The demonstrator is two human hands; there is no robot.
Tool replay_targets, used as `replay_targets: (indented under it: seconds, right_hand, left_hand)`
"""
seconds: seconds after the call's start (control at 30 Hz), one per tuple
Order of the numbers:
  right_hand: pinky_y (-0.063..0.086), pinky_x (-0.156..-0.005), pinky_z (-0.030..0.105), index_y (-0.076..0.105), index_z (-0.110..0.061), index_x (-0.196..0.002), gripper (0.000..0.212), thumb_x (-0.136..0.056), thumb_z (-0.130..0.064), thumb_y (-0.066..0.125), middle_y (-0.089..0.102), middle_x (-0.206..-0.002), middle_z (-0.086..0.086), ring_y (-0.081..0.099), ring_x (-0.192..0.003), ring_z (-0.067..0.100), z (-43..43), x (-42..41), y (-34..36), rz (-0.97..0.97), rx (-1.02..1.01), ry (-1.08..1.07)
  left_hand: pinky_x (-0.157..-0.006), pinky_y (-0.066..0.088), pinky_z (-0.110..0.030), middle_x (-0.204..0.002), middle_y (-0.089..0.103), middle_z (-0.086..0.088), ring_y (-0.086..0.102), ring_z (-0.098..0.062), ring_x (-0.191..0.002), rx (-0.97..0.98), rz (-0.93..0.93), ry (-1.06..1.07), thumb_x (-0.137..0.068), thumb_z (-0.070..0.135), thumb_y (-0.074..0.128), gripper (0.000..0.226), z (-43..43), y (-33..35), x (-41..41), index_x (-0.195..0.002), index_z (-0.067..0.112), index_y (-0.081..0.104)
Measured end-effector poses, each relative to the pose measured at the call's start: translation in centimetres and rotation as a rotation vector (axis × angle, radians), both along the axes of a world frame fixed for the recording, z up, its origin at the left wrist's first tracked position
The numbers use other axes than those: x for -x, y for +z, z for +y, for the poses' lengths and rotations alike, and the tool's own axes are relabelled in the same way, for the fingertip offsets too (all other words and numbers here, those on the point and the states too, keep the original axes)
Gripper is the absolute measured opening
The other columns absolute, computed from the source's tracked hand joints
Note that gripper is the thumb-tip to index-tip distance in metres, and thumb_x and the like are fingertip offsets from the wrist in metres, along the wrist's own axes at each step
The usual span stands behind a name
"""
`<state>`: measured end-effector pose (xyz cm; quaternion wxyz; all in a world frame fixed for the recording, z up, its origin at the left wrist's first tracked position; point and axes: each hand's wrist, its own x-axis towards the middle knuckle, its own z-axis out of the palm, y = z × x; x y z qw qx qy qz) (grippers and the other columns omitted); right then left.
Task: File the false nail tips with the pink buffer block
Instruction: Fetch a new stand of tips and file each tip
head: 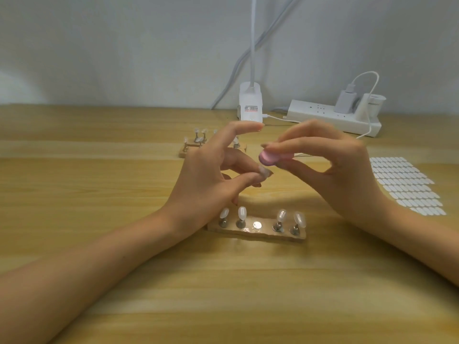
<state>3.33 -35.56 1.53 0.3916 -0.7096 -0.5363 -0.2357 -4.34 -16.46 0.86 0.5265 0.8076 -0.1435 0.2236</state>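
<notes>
My left hand (pixel 211 175) pinches a clear false nail tip (pixel 264 171) between thumb and middle finger, with the index finger stretched out above. My right hand (pixel 332 167) grips the pink buffer block (pixel 269 157) between thumb and fingers, its rounded end just above and touching the tip. Below my hands, a wooden holder (pixel 255 233) carries several clear nail tips on metal stands, with one bare metal disc in its middle. A second wooden holder (pixel 188 148) with more tips lies behind my left hand, partly hidden.
A white sheet of oval adhesive tabs (pixel 407 184) lies at the right on the wooden table (pixel 99 170). At the back stand a white lamp base (pixel 250 105), a white power strip (pixel 332 117) with a plugged charger, and cables along the wall.
</notes>
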Motion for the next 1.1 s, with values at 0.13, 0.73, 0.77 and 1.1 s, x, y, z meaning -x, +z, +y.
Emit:
replay_targets:
  seconds: [0.13,0.73,0.77,1.1]
  right_hand:
    - [0.055,-0.083,0.04,0.073,-0.009,-0.108,0.021,-0.087,-0.011,0.074,0.067,-0.102,0.006,0.067,-0.096,0.025,-0.1,0.1,-0.2,0.022,-0.004,0.0]
    - [0.049,-0.075,0.027,0.072,-0.013,-0.108,0.022,-0.088,-0.022,0.07,0.07,-0.102,0.004,0.065,-0.091,0.014,-0.2,0.2,-0.4,0.124,-0.006,-0.076]
    - [0.048,-0.077,0.023,0.072,-0.012,-0.108,0.022,-0.088,-0.021,0.07,0.07,-0.102,0.004,0.065,-0.092,0.013,-0.1,0.3,-0.4,0.1,-0.003,-0.066]
    - [0.054,-0.084,0.029,0.074,-0.009,-0.107,0.02,-0.088,-0.016,0.071,0.067,-0.102,0.003,0.065,-0.096,0.013,0.2,0.4,-0.2,-0.048,0.035,-0.036]
  left_hand:
    - [-0.049,0.054,-0.022,-0.081,0.078,0.008,0.074,-0.005,-0.075,-0.013,-0.002,-0.017,-0.082,0.005,0.081,0.063,-0.1,-0.1,0.0,-0.137,0.018,0.054]
    - [-0.051,0.052,-0.023,-0.086,0.078,-0.005,0.077,-0.023,-0.08,0.236,0.119,-0.149,-0.084,0.0,0.077,0.051,0.9,-0.5,-1.1,-0.125,0.018,0.053]
    - [-0.052,0.052,-0.022,-0.085,0.078,-0.006,0.077,-0.022,-0.081,0.233,0.11,-0.146,-0.083,0.002,0.079,0.05,0.9,-0.5,-1.1,-0.124,0.017,0.054]
    - [-0.044,0.047,-0.025,-0.082,0.076,-0.007,0.074,-0.021,-0.075,0.217,0.12,-0.14,-0.085,0.006,0.077,0.044,0.8,-0.3,-0.9,-0.117,0.016,0.049]
